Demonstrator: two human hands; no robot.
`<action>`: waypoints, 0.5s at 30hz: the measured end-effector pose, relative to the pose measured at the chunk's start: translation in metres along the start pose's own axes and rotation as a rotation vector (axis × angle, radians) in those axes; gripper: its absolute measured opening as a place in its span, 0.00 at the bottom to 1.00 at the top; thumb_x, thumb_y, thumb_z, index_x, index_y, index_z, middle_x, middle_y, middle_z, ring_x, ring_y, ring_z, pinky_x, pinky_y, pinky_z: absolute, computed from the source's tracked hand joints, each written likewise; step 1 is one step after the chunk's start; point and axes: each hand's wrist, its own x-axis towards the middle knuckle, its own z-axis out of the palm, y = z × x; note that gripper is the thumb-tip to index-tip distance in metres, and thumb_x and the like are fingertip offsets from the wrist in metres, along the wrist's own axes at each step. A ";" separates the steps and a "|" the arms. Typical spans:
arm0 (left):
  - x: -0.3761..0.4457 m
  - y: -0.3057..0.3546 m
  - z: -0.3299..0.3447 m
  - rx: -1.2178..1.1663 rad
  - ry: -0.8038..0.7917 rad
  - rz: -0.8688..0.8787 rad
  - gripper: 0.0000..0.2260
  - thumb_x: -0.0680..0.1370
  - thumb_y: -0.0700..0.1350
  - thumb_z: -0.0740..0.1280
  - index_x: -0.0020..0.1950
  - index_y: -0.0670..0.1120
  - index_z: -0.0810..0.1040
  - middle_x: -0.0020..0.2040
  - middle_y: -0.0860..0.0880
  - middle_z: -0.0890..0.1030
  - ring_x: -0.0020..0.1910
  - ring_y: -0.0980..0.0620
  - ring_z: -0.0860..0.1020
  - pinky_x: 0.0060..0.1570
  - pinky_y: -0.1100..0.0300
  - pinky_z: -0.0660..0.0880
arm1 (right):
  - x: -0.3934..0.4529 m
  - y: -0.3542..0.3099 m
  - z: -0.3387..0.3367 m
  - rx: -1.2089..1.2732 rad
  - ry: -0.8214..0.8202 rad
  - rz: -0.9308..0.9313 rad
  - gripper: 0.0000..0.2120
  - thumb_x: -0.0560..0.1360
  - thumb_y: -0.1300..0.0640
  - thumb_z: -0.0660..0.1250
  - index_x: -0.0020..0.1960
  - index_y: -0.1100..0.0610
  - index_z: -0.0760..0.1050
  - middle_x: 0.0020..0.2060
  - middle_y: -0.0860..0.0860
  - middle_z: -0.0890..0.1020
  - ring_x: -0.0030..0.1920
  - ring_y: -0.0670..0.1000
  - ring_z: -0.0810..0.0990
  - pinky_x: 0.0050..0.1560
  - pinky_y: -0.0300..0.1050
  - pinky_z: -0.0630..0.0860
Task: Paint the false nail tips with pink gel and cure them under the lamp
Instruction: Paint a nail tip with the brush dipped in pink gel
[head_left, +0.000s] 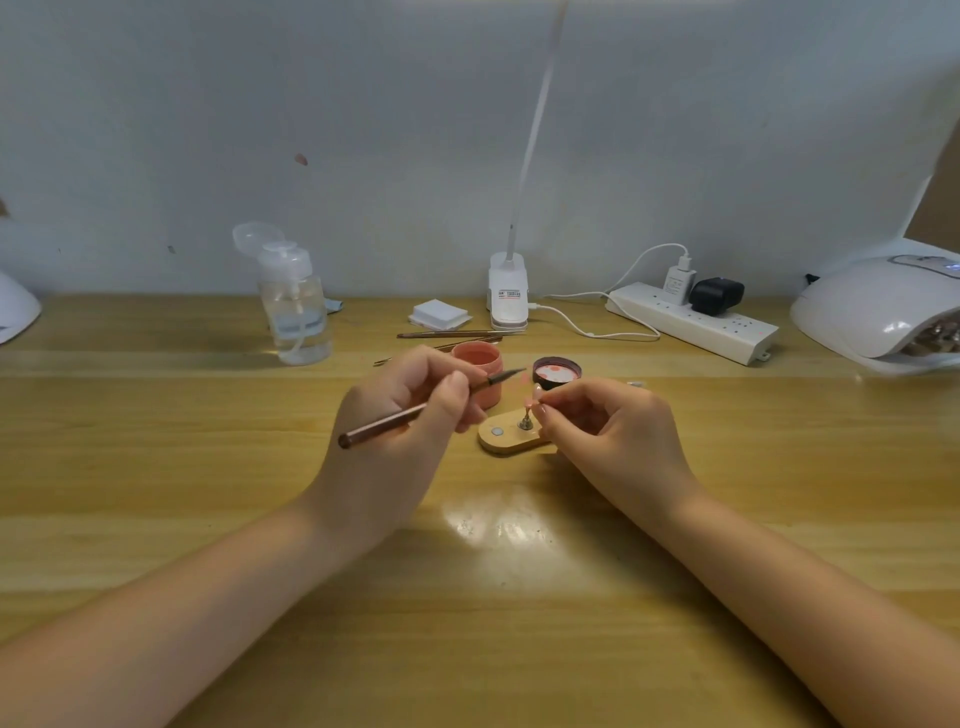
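Note:
My left hand (402, 415) grips a brown nail brush (415, 410), its tip pointing right toward the jar lid. A small pink nail tip (531, 401) stands on a metal post on a wooden holder (506, 440) in the middle of the table. My right hand (608, 431) pinches that nail tip with thumb and forefinger. Behind the holder stand an open pink gel jar (480, 364) and its dark lid (557, 372), lying upturned with pink gel on it. The white curing lamp (878, 312) sits at the far right.
A clear pump bottle (296, 312) stands back left. White pads (440, 315), two spare tools (447, 338), a clip desk lamp (508, 296) and a power strip (696, 322) with plugs line the back. Another white device (15, 312) shows at the left edge.

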 end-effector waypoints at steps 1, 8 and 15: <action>-0.002 -0.001 0.001 0.026 -0.012 0.014 0.08 0.77 0.43 0.62 0.48 0.45 0.80 0.38 0.50 0.83 0.40 0.55 0.82 0.43 0.61 0.77 | 0.000 0.000 0.000 -0.005 0.002 0.000 0.03 0.72 0.60 0.73 0.45 0.59 0.84 0.35 0.48 0.85 0.35 0.43 0.81 0.40 0.39 0.78; -0.005 0.000 0.004 0.134 -0.058 0.073 0.08 0.77 0.44 0.63 0.48 0.44 0.81 0.37 0.52 0.83 0.41 0.52 0.82 0.45 0.50 0.79 | 0.001 0.003 0.001 -0.019 0.012 -0.008 0.03 0.71 0.61 0.74 0.45 0.58 0.84 0.35 0.47 0.84 0.35 0.43 0.81 0.40 0.37 0.78; -0.008 -0.001 0.002 0.104 -0.004 0.082 0.08 0.78 0.45 0.62 0.47 0.46 0.80 0.37 0.52 0.83 0.40 0.53 0.82 0.42 0.60 0.78 | 0.000 0.002 0.001 -0.006 0.007 -0.004 0.03 0.72 0.61 0.74 0.45 0.58 0.84 0.36 0.48 0.85 0.36 0.44 0.82 0.42 0.44 0.79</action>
